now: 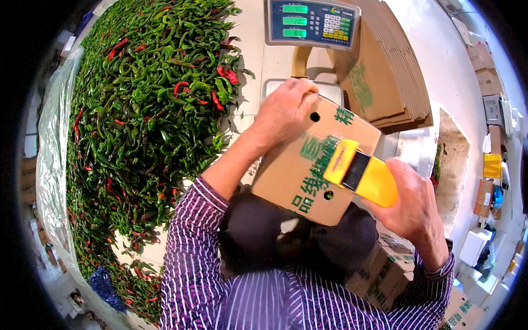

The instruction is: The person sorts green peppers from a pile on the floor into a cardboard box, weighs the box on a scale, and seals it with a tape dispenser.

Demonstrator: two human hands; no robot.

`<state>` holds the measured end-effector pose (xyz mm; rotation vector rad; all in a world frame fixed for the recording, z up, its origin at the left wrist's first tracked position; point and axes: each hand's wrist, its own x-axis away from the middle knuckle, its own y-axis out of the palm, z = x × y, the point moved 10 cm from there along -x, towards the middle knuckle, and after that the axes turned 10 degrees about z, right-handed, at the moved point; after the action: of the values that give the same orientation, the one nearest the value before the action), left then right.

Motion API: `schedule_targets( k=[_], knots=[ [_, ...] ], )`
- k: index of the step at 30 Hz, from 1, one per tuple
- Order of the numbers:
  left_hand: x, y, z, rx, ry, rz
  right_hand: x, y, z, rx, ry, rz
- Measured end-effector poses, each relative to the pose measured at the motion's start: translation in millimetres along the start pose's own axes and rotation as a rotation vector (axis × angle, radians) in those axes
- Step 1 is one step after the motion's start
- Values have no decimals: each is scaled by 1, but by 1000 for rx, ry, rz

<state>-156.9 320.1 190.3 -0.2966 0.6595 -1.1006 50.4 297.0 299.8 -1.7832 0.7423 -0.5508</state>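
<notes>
A brown cardboard box with green print and round holes rests on my knees, tilted, its far end near a weighing scale. My left hand presses down on the box's far top corner. My right hand grips a yellow tape dispenser, whose head lies against the box's top face near the middle.
A large heap of green and red chili peppers lies on clear plastic sheeting at the left. A scale display and platform stand ahead. Flat cartons are stacked at the right. More printed boxes sit by my right knee.
</notes>
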Motion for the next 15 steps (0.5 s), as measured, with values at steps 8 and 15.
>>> schedule_targets(
  k=[8,15],
  knots=[
    [-2,6,3,-42,43,-29,81,25,109,-138,76,96],
    [0,5,5,-69,36,-62,104,81,153,-258,69,206]
  ],
)
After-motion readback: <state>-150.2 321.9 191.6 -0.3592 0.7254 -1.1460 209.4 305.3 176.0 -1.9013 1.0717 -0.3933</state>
